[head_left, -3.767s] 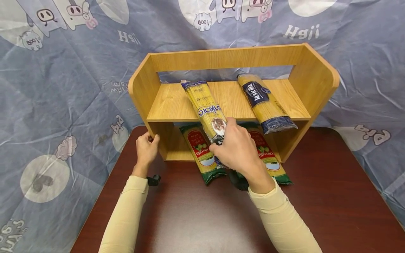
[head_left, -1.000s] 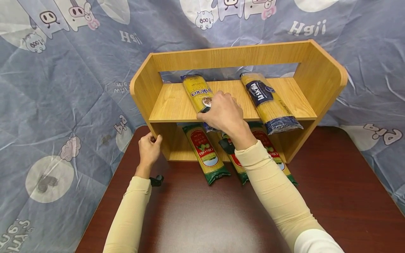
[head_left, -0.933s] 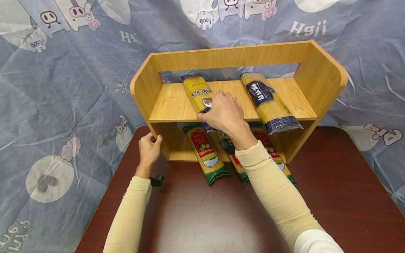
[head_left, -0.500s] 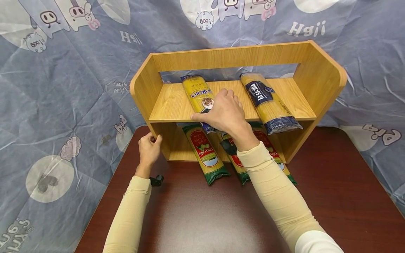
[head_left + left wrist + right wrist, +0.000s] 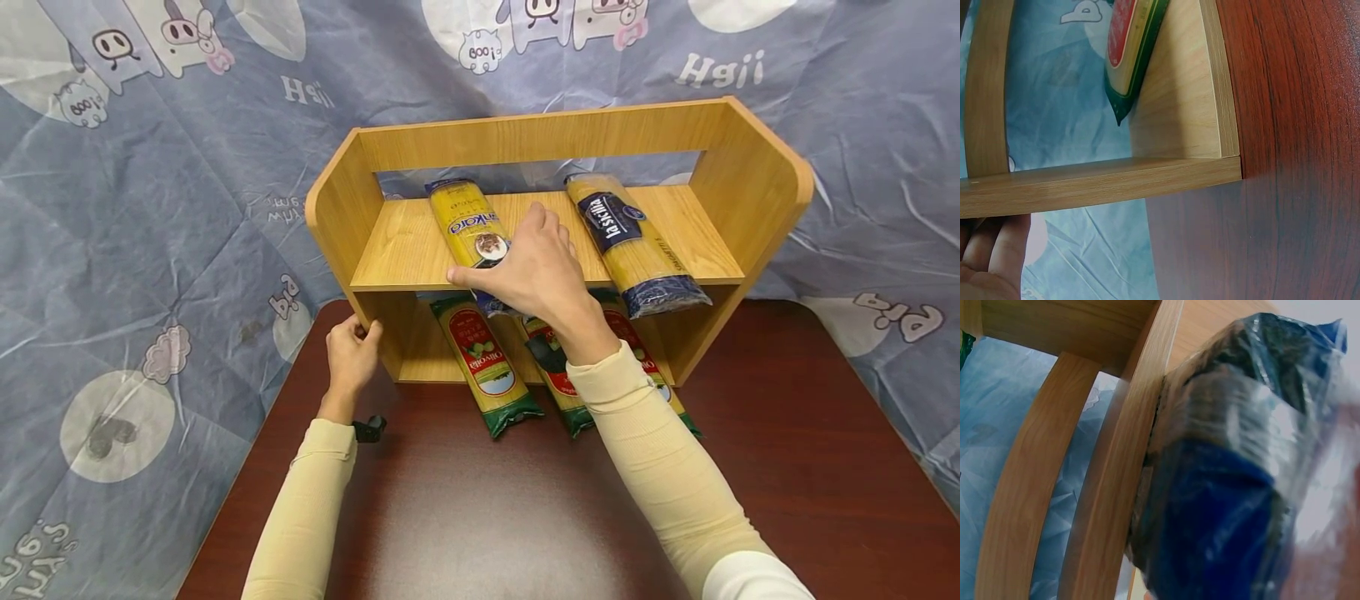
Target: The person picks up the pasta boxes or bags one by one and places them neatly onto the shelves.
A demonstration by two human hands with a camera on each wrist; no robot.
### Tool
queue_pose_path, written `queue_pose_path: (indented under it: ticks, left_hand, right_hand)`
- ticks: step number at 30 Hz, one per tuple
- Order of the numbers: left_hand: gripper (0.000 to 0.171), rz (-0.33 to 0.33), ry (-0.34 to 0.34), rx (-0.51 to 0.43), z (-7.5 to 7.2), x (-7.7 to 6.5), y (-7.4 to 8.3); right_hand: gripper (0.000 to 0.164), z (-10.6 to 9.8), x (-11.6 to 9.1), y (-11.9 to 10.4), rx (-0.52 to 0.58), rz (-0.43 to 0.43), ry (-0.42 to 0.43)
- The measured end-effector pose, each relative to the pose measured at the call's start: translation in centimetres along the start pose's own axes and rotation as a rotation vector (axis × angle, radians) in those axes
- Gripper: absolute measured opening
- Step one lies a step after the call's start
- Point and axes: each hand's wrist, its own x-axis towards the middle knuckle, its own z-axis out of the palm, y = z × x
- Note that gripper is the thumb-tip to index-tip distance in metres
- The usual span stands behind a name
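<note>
A wooden two-tier shelf stands on the table. My left hand holds the front edge of its left side panel; in the left wrist view, fingers lie against the panel's outer face. On the upper tier lies a yellow Ankara spaghetti pack, its near end past the shelf edge. Over that end my right hand is spread, thumb out to the left and fingers on the right side. The pack's blue near end fills the right wrist view, where the hand is only a blur.
A La Sicilia spaghetti pack lies at the upper tier's right, its end overhanging. Several green-ended Olivoilà packs lean out of the lower tier onto the dark red table. A patterned blue cloth hangs behind.
My right hand carried the Ankara pack back onto the upper tier and set it lower. Since then its thumb has spread leftward off the pack. The left hand has stayed on the side panel.
</note>
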Motion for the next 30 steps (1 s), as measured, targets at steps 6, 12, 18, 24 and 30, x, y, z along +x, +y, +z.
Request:
queue_pose_path:
  ticks: [6,12,18,24,30]
  left_hand:
    - [0.015,0.023,0.002,0.013,0.1,0.3,0.0]
    - [0.012,0.035,0.002,0.041,0.0,0.7,0.0]
    - [0.011,0.049,-0.011,0.075,-0.2,0.9,0.0]
    - [0.013,0.098,-0.017,0.109,-0.3,0.8,-0.2]
    - [0.029,0.111,-0.054,0.047,-0.6,-0.1,0.3]
  right_hand:
    - [0.142,-0.4,-0.5,0.3,0.022,-0.005,0.011]
    - [0.149,-1.2,-1.1,0.4,0.034,-0.004,0.008]
    - [0.149,-1.6,-1.3,0.4,0.032,-0.009,0.018]
    - [0.144,-1.4,-1.5,0.7,0.041,-0.046,0.007]
    - [0.143,-1.7,-2.1,1.0,0.044,-0.056,-0.032]
